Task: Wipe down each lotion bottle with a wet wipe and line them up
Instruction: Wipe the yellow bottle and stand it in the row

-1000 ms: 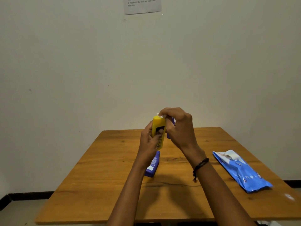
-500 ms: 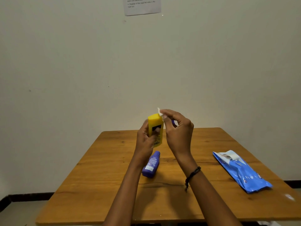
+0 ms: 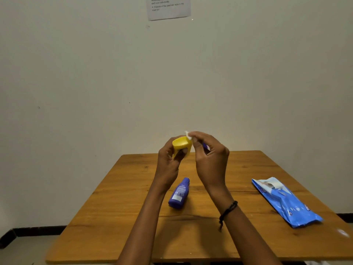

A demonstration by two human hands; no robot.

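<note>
The left hand (image 3: 170, 163) grips the yellow lotion bottle (image 3: 181, 144), tilted, above the far edge of the tabletop (image 3: 114, 217). The right hand (image 3: 210, 159) pinches a white wet wipe (image 3: 189, 135) against the bottle's upper end. A purple bottle (image 3: 179, 194) lies at the centre, with open wood reaching to the left edge and a blue wipe pack (image 3: 286, 203) near the right edge; a plain wall (image 3: 95, 92) behind carries a printed sheet (image 3: 168, 6).

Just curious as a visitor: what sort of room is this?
Likely a plain room set up for a task: a wooden table by a blank wall, a printed instruction sheet stuck above.
</note>
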